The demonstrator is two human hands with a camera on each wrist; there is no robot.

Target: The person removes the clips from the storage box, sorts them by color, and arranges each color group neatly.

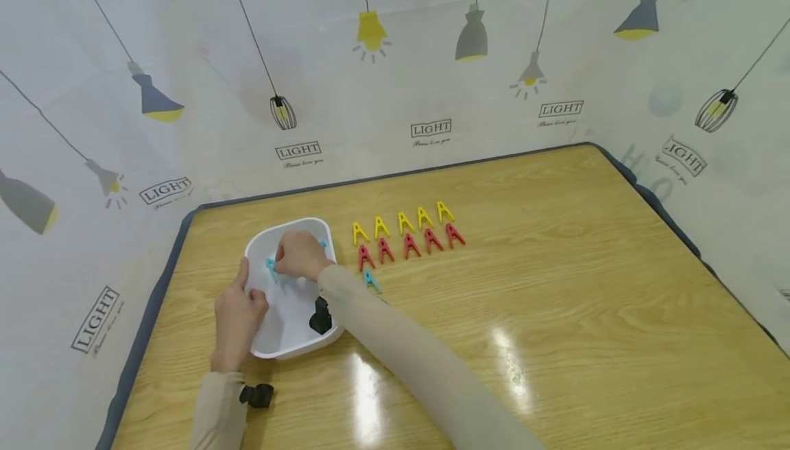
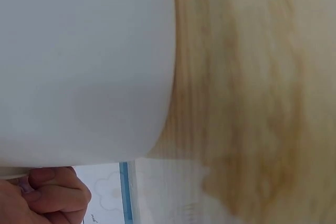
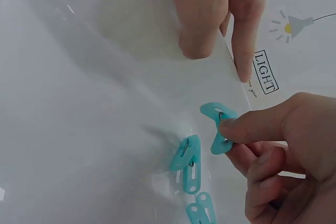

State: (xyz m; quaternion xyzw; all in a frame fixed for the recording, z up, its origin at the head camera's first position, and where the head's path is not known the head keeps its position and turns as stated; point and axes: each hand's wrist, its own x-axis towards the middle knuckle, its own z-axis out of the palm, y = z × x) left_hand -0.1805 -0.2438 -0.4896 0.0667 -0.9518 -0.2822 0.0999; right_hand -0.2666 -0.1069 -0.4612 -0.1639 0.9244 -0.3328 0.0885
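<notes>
A white plastic tub (image 1: 280,316) stands at the left of the table. My left hand (image 1: 236,316) grips its left rim, thumb on the inner side and fingers outside. My right hand (image 1: 300,256) reaches into the tub's far part and pinches a light-blue clothespin (image 3: 216,111) between thumb and finger. Below it in the right wrist view, several more light-blue clothespins (image 3: 192,177) lie in the tub. Right of the tub, a row of yellow clothespins (image 1: 404,222) lies behind a row of red clothespins (image 1: 410,246). One light-blue clothespin (image 1: 369,280) lies before the leftmost red one.
The wooden table (image 1: 586,285) extends to the right of the rows. Dark blue edging (image 1: 395,174) runs along its back and sides. Behind it hangs a pale backdrop (image 1: 370,100) printed with lamps. A black wrist camera (image 1: 321,317) shows over the tub's near right corner.
</notes>
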